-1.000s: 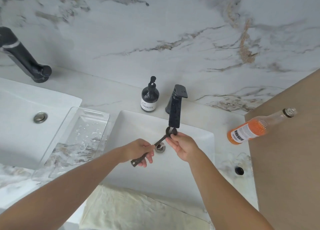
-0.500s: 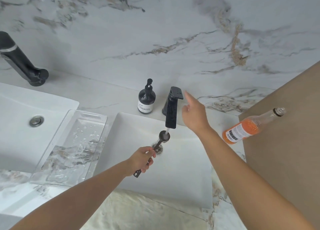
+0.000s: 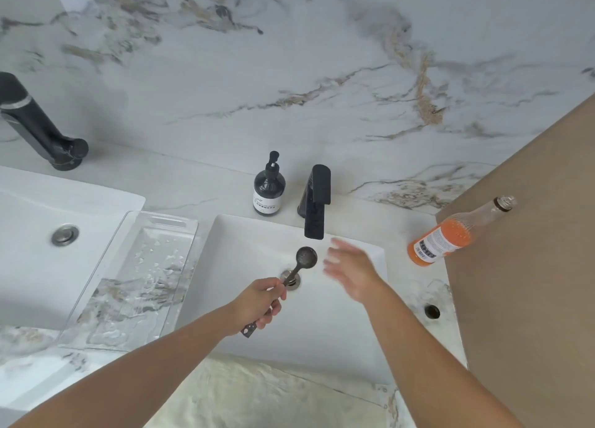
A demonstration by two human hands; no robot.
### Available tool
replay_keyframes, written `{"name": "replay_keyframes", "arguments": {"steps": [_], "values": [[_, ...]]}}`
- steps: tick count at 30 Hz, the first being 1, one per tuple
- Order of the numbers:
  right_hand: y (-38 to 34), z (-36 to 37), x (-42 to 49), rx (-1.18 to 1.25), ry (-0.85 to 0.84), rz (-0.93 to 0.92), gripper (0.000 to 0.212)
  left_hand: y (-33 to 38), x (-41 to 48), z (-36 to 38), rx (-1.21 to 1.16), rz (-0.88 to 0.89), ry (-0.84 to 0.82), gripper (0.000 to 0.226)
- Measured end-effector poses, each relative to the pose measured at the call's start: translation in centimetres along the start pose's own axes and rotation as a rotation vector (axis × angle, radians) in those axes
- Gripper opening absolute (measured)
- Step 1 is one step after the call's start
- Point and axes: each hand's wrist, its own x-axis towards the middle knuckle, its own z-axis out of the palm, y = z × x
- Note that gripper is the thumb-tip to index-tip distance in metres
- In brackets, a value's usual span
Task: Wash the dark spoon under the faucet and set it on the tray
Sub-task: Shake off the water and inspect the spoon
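My left hand [image 3: 261,302] grips the handle of the dark spoon [image 3: 305,258] over the white sink [image 3: 338,324]. The spoon's round bowl faces up just below the spout of the black faucet [image 3: 315,202]; no water stream is visible. To the right of the spoon's bowl hovers my right hand [image 3: 352,271], blurred, fingers spread and holding nothing. The clear plastic tray [image 3: 135,276] lies left of the sink, wet with droplets and bare of objects.
A dark soap pump bottle [image 3: 269,187] stands left of the faucet. An orange drink bottle [image 3: 450,236] lies at the right by a brown panel [image 3: 531,266]. A second sink [image 3: 35,250] and black faucet [image 3: 35,128] sit far left. A pale cloth [image 3: 257,395] lies at the front.
My right hand left the spoon, reached up to the faucet handle, then dropped back beside the spoon's bowl. The water stream seen half a second ago is gone. My left hand kept hold of the spoon.
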Motion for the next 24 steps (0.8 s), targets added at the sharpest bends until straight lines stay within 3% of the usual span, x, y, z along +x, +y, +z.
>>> {"name": "replay_keyframes", "arguments": {"steps": [3, 7, 12, 17, 24], "values": [[2.8, 0.6, -1.6, 0.321, -0.293, 0.175, 0.032, -0.2, -1.2, 0.5, -0.019, 0.012, -0.09, 0.025], [1.0, -0.5, -2.6, 0.515, -0.49, 0.064, 0.032, 0.3, -2.2, 1.0, -0.151, 0.073, -0.156, 0.032], [-5.9, -2.4, -4.8, 0.457, -0.681, -0.131, 0.037, 0.7, -2.2, 1.9, -0.398, 0.052, -0.139, 0.048], [-10.8, -3.2, -7.6, 0.225, -0.817, -0.311, 0.035, 2.8, -1.2, 4.6, -0.637, 0.077, -0.135, 0.044], [-10.9, -4.1, -9.0, 0.043, -0.738, -0.428, 0.027, 5.5, -0.4, 8.7, -0.884, 0.032, -0.018, 0.035]]}}
